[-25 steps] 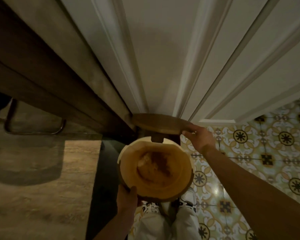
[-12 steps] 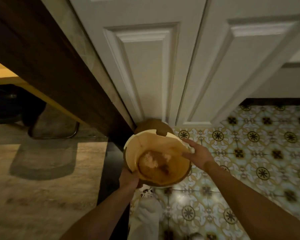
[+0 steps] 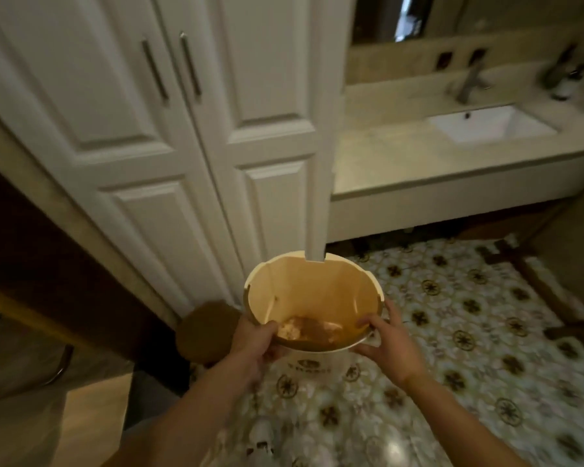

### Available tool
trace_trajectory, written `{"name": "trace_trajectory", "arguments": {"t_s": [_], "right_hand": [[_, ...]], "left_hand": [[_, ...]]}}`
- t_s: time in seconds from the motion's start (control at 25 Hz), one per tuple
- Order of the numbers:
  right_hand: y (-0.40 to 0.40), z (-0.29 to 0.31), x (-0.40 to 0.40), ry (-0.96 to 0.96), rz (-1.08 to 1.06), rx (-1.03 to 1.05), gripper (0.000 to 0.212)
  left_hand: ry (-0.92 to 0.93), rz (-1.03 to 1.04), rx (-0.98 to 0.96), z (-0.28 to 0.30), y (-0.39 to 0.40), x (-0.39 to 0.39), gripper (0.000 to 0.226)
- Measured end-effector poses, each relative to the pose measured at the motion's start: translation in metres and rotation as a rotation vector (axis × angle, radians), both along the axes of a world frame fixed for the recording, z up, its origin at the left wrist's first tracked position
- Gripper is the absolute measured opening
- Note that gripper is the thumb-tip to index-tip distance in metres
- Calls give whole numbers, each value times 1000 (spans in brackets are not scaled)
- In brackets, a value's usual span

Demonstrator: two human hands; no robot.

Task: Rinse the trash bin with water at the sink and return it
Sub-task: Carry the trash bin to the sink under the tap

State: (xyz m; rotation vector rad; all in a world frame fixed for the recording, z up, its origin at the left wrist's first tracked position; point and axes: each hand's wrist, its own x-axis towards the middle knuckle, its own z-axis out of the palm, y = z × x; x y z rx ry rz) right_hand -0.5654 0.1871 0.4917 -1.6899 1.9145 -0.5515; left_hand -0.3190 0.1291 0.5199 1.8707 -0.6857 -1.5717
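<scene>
I hold a round cream trash bin (image 3: 312, 291) with a tan inside and brownish residue at its bottom, lifted above the floor in front of me. My left hand (image 3: 255, 343) grips its near left rim, thumb inside. On the near right rim my right hand (image 3: 388, 342) holds it, fingers curled over the edge. The white rectangular sink (image 3: 493, 124) is set in a pale counter (image 3: 385, 156) at the upper right, with a metal tap (image 3: 469, 82) behind it.
Tall white cupboard doors (image 3: 169, 136) with bar handles stand straight ahead. A round brown lid (image 3: 209, 332) lies on the floor left of the bin. Patterned tiles (image 3: 469, 332) cover the floor to the right. A dark wooden frame (image 3: 48, 237) runs along the left.
The bin has been lifted off the floor, and my right hand moved from the lid to the bin's rim. My view has risen and turned right, so the sink now shows.
</scene>
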Motion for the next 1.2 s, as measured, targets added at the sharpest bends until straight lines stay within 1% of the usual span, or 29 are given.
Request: {"name": "trace_trajectory", "arguments": {"t_s": [0.04, 0.08, 0.16, 0.24, 0.28, 0.32, 0.36, 0.4, 0.44, 0.48, 0.56, 0.68, 0.76, 0.84, 0.96, 1.08, 1.2], "right_hand": [[6, 13, -24, -32, -53, -49, 33], [11, 27, -50, -65, -100, -88, 30], [18, 54, -100, -101, -185, -152, 27], [23, 80, -148, -123, -251, -198, 29], [24, 92, -174, -129, -278, -216, 30], [23, 103, -196, -144, -299, -220, 30], [20, 114, -218, -163, -316, -218, 31], [14, 127, -240, -193, -330, -220, 32], [8, 136, -259, -231, -340, -230, 33], [-3, 147, -282, -269, -351, -249, 34], [-25, 160, -322, -329, -367, -265, 33], [-64, 174, -381, -367, -406, -298, 31], [-89, 179, -418, -366, -427, -351, 35], [-111, 185, -449, -411, -457, -416, 38], [-146, 193, -501, -480, -487, -470, 40], [-186, 195, -568, -606, -477, -468, 41], [-226, 198, -641, -597, -453, -460, 43]], "left_hand": [[-10, -83, -29, 13, -1, -26, 20], [-28, -176, -63, 24, -3, -52, 22], [-78, -343, -186, 41, -12, -97, 43], [-110, -480, -345, 52, -25, -134, 73], [-62, -549, -424, 54, -34, -154, 89], [25, -622, -491, 55, -45, -169, 106], [116, -714, -556, 56, -60, -186, 120], [160, -822, -615, 56, -78, -206, 128], [164, -912, -666, 58, -94, -224, 129], [158, -951, -700, 62, -114, -248, 126], [157, -909, -722, 75, -146, -292, 114], [214, -839, -768, 98, -191, -364, 98], [244, -823, -830, 115, -217, -407, 89], [247, -811, -863, 131, -240, -446, 84], [192, -811, -904, 140, -275, -504, 82], [150, -782, -927, 143, -310, -570, 85], [113, -763, -938, 151, -337, -636, 90]]}}
